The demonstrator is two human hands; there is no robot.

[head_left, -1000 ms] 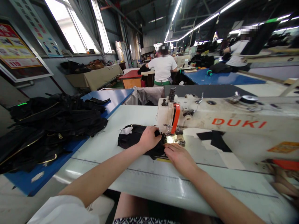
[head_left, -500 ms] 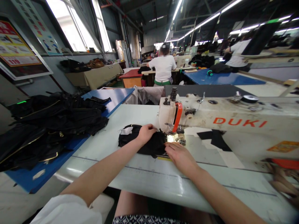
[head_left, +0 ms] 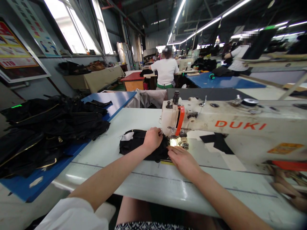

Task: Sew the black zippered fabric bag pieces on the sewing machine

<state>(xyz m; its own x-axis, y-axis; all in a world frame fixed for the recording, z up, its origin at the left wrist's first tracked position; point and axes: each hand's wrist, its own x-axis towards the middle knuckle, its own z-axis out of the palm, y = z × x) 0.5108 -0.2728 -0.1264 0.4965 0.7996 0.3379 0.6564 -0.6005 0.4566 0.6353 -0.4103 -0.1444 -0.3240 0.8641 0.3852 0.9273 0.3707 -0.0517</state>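
A black cloth piece [head_left: 134, 147] with a white patch at its far left end lies on the sewing machine's pale table, its right end by the lit needle area. My left hand [head_left: 153, 140] rests on top of the cloth with curled fingers, gripping it just left of the presser foot. To the right, my right hand [head_left: 181, 157] has its fingers together, holding the cloth's edge close in front of the needle; its thumb is hidden. Above both hands stands the head of the white sewing machine [head_left: 169, 116], with an orange guard [head_left: 179, 119].
Black garments with gold zippers [head_left: 48, 127] are heaped on a blue table [head_left: 28, 188] at left. Black and white scraps [head_left: 222, 143] lie under the machine arm. Ahead, a person in a white shirt [head_left: 165, 72] sits at another machine; a second person stands at right.
My left hand has shifted slightly right along the cloth, and its fingers are more curled. My right hand stays at the cloth's edge. The whole view has turned a little.
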